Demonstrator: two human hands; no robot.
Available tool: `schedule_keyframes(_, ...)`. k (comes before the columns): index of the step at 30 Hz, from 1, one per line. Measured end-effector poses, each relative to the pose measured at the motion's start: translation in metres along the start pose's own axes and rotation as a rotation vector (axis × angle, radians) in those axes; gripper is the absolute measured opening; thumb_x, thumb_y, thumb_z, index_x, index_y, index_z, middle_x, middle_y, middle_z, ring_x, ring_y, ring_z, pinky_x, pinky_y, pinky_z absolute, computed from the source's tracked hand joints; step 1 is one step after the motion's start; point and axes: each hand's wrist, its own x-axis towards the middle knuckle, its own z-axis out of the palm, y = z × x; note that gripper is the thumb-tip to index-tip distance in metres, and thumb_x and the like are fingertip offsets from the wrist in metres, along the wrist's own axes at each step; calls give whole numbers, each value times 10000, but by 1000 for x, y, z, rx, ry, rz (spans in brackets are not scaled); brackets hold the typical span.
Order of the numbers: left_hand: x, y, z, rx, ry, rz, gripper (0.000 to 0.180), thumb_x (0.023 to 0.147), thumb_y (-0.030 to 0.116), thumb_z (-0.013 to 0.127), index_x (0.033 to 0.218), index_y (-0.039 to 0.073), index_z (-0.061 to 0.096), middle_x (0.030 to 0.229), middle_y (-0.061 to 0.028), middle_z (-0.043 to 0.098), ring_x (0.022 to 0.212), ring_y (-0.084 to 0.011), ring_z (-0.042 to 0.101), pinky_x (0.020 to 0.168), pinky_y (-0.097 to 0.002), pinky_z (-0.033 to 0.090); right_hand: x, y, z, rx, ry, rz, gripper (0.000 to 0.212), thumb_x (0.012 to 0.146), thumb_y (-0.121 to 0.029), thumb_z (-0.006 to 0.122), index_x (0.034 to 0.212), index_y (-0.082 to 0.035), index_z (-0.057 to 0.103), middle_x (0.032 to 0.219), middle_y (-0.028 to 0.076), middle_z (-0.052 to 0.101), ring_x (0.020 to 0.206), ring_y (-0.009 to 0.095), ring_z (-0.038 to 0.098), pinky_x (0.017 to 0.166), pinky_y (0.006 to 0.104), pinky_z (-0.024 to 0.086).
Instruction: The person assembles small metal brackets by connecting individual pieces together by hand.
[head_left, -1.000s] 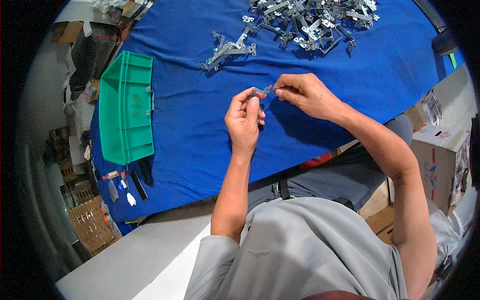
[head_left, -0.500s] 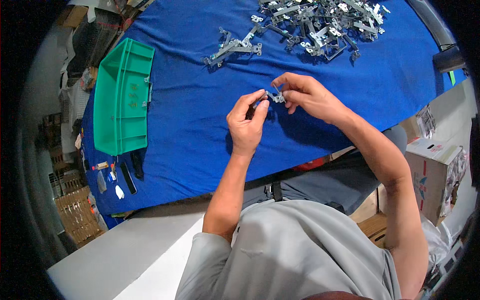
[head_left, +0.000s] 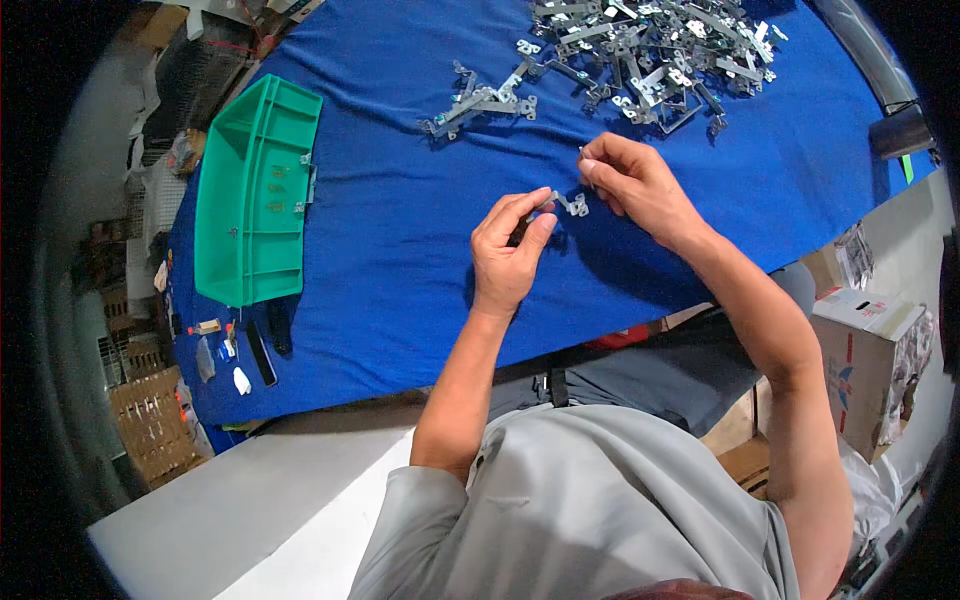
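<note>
My left hand [head_left: 508, 256] pinches a small bent metal bracket [head_left: 576, 206] between thumb and fingertips. The bracket's silvery end with holes sticks out to the right, while the rest is hidden by the fingers. A short way to its upper right, apart from the bracket, is my right hand [head_left: 640, 186]. Its thumb and forefinger are pressed together, and a tiny thin tip shows at them, too small to name. Beyond both hands, a large heap of metal brackets [head_left: 655, 75] lies on the blue cloth [head_left: 400, 240], with a smaller cluster of brackets [head_left: 485, 105] to its left.
A green plastic bin [head_left: 312, 125] stands at the left, with several small brass-coloured pieces in it and a metal part at its right rim. Near the front left corner lie a dark phone-like slab [head_left: 260, 352] and small items. A carton [head_left: 868, 310] stands at the right.
My right hand has drawn away from the bracket, up and to the right, leaving a gap. The bracket stays in my left hand. The whole view has shifted slightly.
</note>
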Motion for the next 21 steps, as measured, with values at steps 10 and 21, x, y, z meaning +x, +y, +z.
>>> schedule_keyframes(10, -5, -5, -3, 3, 93, -22, 257, 904, 97, 713, 1138, -6, 686, 973, -73, 670, 856, -122, 634, 743, -243, 506, -10, -8, -2, -151, -191, 152, 168, 957, -156, 581, 963, -10, 664, 762, 3, 613, 603, 61, 524, 470, 235, 410)
schedule_keyframes(21, -4, -3, -2, -38, 49, -39, 280, 875, 64, 735, 1150, 23, 703, 957, -49, 668, 752, -79, 562, 674, -219, 468, -13, -1, 4, -254, -189, -47, 112, 975, -119, 574, 963, -16, 616, 735, -25, 555, 618, 47, 490, 495, 223, 402)
